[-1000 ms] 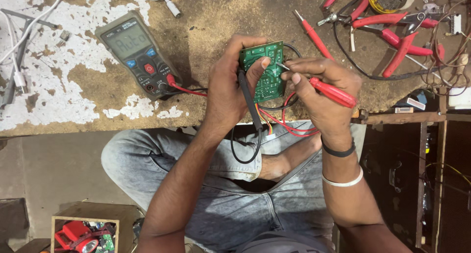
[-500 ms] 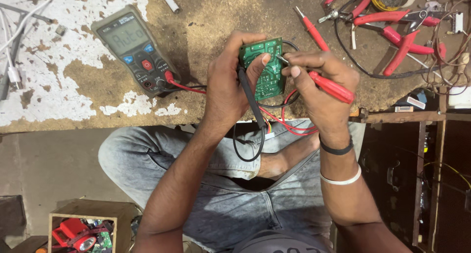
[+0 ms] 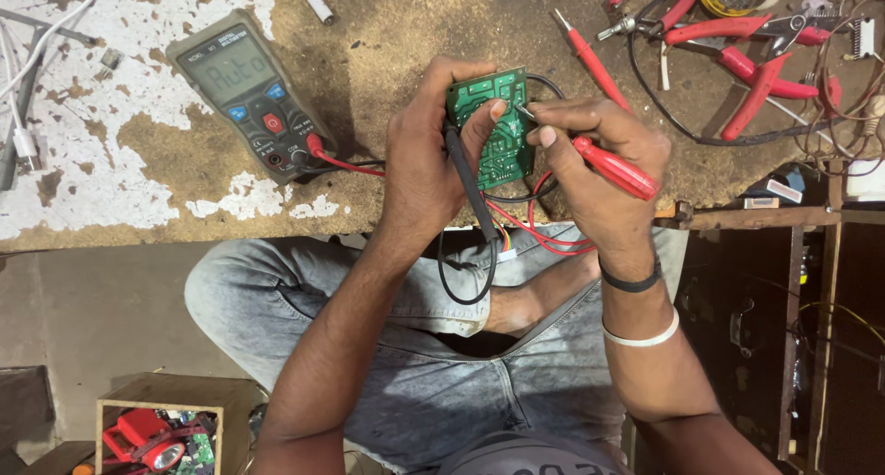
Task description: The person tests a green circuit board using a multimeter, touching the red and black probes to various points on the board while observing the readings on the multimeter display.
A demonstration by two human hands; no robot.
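Red probe meets green board, held between 2 hands above the worn bench.

The left hand grips the small green circuit board, long axis upright; the right hand pinches the red plastic-handled probe, tip touching the board's right edge.

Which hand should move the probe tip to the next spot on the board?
Right. The right hand already holds the red probe with its tip on the green circuit board; the left hand is busy gripping the board and black probe.
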